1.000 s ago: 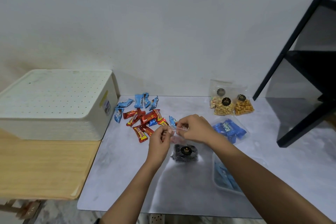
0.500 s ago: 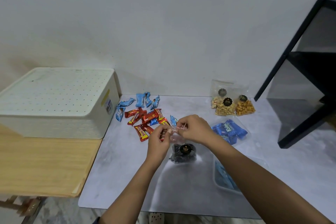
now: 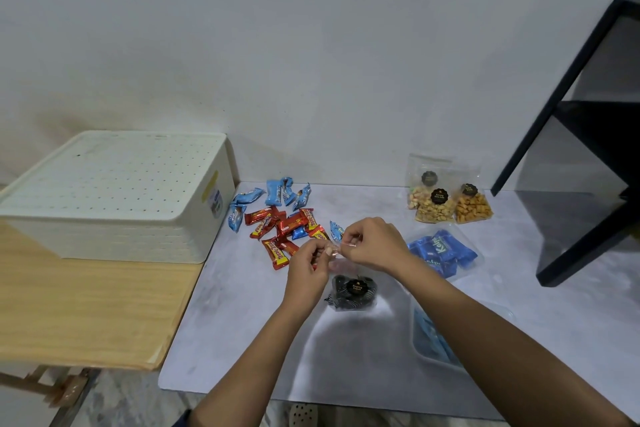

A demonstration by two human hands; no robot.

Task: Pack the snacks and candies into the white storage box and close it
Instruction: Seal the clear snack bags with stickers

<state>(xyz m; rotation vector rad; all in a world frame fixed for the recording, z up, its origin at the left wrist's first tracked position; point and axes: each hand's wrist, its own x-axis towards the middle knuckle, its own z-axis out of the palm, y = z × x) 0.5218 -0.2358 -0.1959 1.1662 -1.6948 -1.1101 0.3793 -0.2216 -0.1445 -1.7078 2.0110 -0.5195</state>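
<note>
the worktop (image 3: 221, 329) is free at lower centre of the frame. at left the closed white storage box (image 3: 114, 198) blocks, the red and blue candies (image 3: 284, 222) lie beside it, and a black shelf (image 3: 595, 149) stands at right.

Head-worn view, down over table (image 3: 242, 322)

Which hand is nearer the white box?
Left. The left hand is just right of the red candy pile, which lies between it and the white box. The right hand is farther right, toward the blue packets.
</note>
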